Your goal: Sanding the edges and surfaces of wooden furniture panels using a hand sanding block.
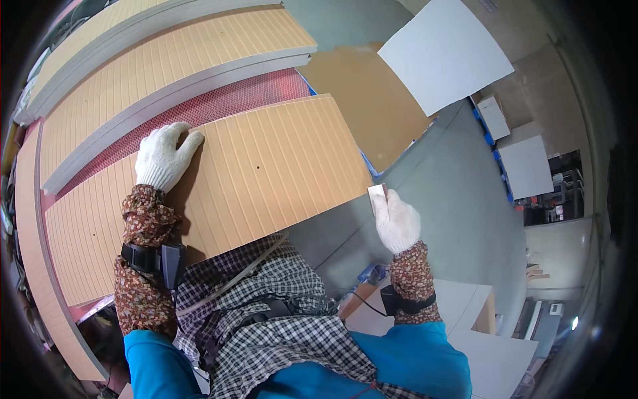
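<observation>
My left hand (161,158) lies flat, fingers spread, on the far left of the grooved wooden panel (266,166), while my right hand (396,219) pinches a small sanding block (377,193) at its near right corner.

- Your support is a red mesh bed (246,100), showing between the panels.
- Grooved tan panel (266,173) lies flat on it, nearest you; your left hand (163,157) rests on its far edge.
- Second grooved panel (186,63) lies beyond the red strip, a third (100,26) past that.
- Plain tan board (30,266) curves along the left side.
- Grey floor (452,193) to your right carries white sheets (445,50).
</observation>
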`<state>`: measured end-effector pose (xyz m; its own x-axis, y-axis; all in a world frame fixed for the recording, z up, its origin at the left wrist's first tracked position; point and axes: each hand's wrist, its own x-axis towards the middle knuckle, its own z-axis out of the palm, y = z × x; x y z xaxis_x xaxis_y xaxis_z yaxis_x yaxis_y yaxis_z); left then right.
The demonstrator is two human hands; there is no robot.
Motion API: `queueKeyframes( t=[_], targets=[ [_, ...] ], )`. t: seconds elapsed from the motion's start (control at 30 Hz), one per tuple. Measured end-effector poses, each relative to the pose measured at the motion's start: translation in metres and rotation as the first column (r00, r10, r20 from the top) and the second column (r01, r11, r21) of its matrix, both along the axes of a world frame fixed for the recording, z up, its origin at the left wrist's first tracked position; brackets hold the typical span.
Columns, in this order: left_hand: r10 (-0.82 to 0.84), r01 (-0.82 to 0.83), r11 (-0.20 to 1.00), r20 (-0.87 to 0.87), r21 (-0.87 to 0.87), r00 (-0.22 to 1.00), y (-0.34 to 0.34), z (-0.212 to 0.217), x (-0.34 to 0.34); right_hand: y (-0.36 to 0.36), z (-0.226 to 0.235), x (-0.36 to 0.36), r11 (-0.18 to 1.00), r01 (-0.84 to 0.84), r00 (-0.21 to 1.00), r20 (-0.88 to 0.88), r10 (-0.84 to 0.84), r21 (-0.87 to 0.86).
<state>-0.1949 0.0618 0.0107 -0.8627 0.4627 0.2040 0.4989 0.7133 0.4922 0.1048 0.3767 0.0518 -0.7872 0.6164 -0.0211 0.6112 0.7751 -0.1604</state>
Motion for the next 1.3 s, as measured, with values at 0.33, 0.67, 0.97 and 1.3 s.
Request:
queueKeyframes(
  t=[0.33, 0.67, 0.97, 1.3],
  targets=[
    [-0.028, 0.025, 0.998, -0.065, -0.051, 0.998, 0.000, -0.001, 0.003, 0.004, 0.008, -0.008, 0.996, -0.074, 0.995, 0.063, 0.071, 0.047],
    [-0.010, 0.018, 0.989, 0.056, -0.145, 0.998, 0.009, 0.014, 0.012, 0.029, 0.001, -0.096, 0.986, -0.167, 0.986, 0.018, 0.167, 0.018],
    [-0.006, 0.005, 0.993, -0.014, -0.115, 1.000, 0.010, 0.014, 0.013, 0.060, -0.003, -0.222, 0.969, -0.241, 0.970, 0.059, 0.238, 0.054],
    [-0.019, 0.021, 0.993, 0.020, -0.115, 1.000, 0.007, 0.012, 0.010, 0.048, -0.004, -0.154, 0.974, -0.222, 0.973, 0.083, 0.218, 0.042]
  ],
)
